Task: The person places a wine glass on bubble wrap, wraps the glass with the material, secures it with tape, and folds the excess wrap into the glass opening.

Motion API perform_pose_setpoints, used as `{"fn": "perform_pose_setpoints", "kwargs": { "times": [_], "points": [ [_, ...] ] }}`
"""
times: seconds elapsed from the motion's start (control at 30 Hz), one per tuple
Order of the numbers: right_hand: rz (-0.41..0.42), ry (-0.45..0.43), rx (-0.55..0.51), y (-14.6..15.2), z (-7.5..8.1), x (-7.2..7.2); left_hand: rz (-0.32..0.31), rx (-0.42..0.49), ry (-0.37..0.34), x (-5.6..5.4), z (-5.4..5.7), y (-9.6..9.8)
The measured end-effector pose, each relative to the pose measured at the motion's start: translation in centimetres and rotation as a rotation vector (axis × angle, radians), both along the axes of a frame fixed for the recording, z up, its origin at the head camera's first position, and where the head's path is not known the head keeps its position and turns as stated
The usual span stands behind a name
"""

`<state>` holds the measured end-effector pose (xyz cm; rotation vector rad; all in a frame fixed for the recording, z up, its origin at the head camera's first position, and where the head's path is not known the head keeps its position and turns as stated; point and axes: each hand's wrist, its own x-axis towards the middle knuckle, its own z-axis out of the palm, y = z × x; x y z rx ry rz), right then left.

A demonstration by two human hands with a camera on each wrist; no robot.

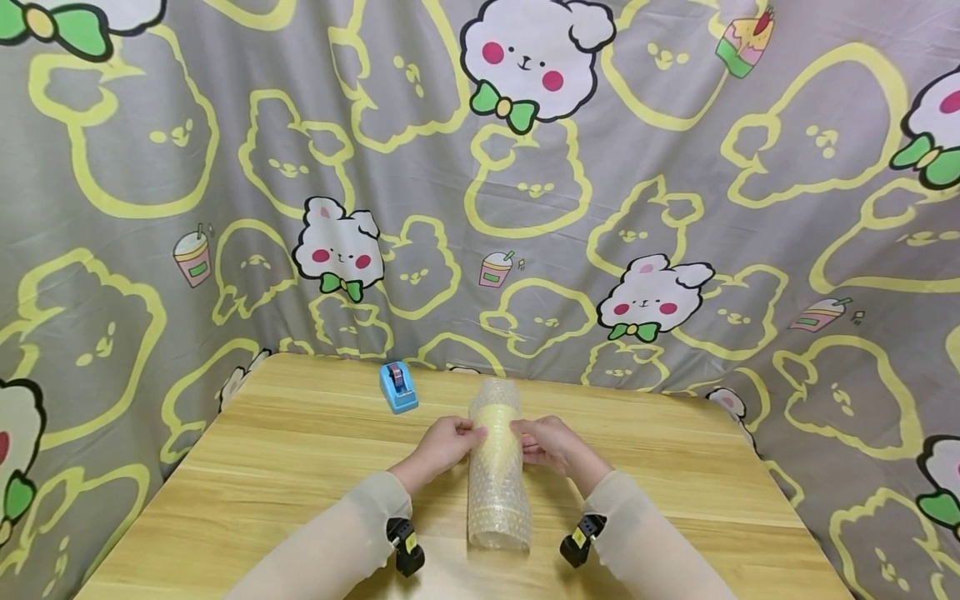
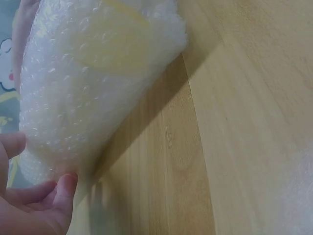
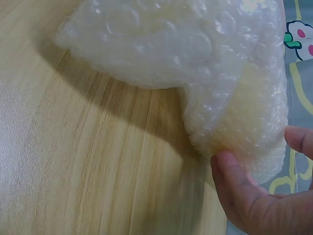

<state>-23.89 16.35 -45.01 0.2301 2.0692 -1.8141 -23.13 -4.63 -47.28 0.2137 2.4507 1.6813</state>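
A roll of clear bubble wrap (image 1: 497, 487) lies lengthwise on the wooden table, pointing away from me. Something pale yellow shows through its layers; what that is cannot be told. My left hand (image 1: 444, 442) grips the roll's left side towards the far end, thumb above and fingers at the side. Opposite it, the right hand (image 1: 557, 443) holds the right side in the same way. In the left wrist view the fingertips (image 2: 68, 182) press into the wrap's edge. The right wrist view has the fingers (image 3: 226, 164) against the wrap, with a loose corner jutting out nearer the camera.
A blue tape dispenser (image 1: 398, 388) with a roll of tape stands near the table's back edge, left of the bubble wrap. Behind the table (image 1: 300, 467) hangs a grey curtain (image 1: 442, 192) printed with cartoon animals. Small black cameras sit on both wrists.
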Motion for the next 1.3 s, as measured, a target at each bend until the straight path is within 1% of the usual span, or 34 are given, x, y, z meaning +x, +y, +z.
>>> {"fn": "perform_pose_setpoints", "kwargs": {
  "times": [0.13,0.33,0.6,0.7,0.9,1.2,1.3],
  "points": [
    [0.009,0.002,-0.003,0.1,0.0,0.0,-0.001,0.028,-0.004,0.0,-0.2,0.0],
    [0.016,0.002,-0.004,0.2,-0.1,-0.1,-0.003,0.056,-0.013,0.1,-0.2,0.1],
    [0.012,-0.01,-0.02,0.2,-0.2,-0.1,0.012,0.115,-0.068,0.2,-0.1,0.2],
    [0.017,-0.009,-0.024,0.2,-0.2,0.0,0.021,0.115,-0.075,0.1,-0.1,0.1],
    [0.008,-0.019,-0.039,0.1,-0.8,-0.1,0.026,0.101,-0.078,0.2,0.0,0.0],
    [-0.005,-0.025,-0.055,0.0,-1.0,-0.3,0.023,0.122,-0.069,0.1,-0.2,-0.2],
    [-0.001,-0.027,-0.048,0.1,-1.0,-0.3,0.029,0.142,-0.089,0.0,-0.1,-0.1]
  ]
}}
